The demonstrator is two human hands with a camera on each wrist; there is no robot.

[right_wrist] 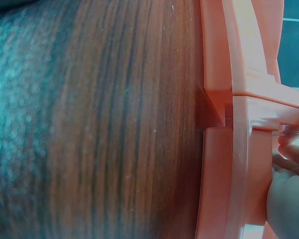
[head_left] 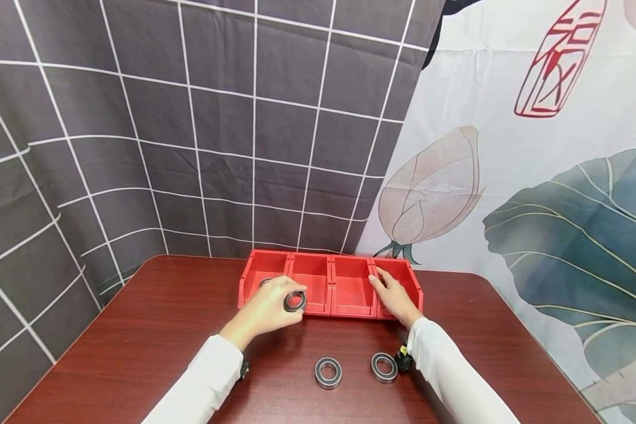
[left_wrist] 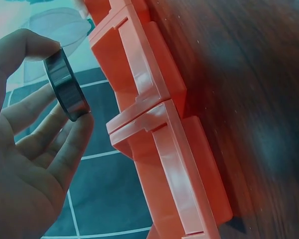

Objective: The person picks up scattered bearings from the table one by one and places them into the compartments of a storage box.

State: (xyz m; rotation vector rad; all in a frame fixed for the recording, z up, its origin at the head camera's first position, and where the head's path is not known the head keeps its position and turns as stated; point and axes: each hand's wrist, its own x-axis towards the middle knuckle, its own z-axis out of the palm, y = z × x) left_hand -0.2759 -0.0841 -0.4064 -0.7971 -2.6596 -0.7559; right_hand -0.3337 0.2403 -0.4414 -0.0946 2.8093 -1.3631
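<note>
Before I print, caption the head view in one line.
Left hand pinches a ring-shaped bearing by the red bins; right hand at the rightmost bin, two more bearings on the table.

Bare reddish-brown wooden surface (head_left: pixel 191 306) flanks the red plastic bin row (head_left: pixel 331 288); before the row, two black-and-silver metal rings (head_left: pixel 320 373) obstruct.

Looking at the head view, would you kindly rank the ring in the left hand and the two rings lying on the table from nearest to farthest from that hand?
1. Held ring: pinched in the left hand.
2. Left table ring: toward the person and right of that hand.
3. Right table ring: farther right, near the right sleeve.
</note>
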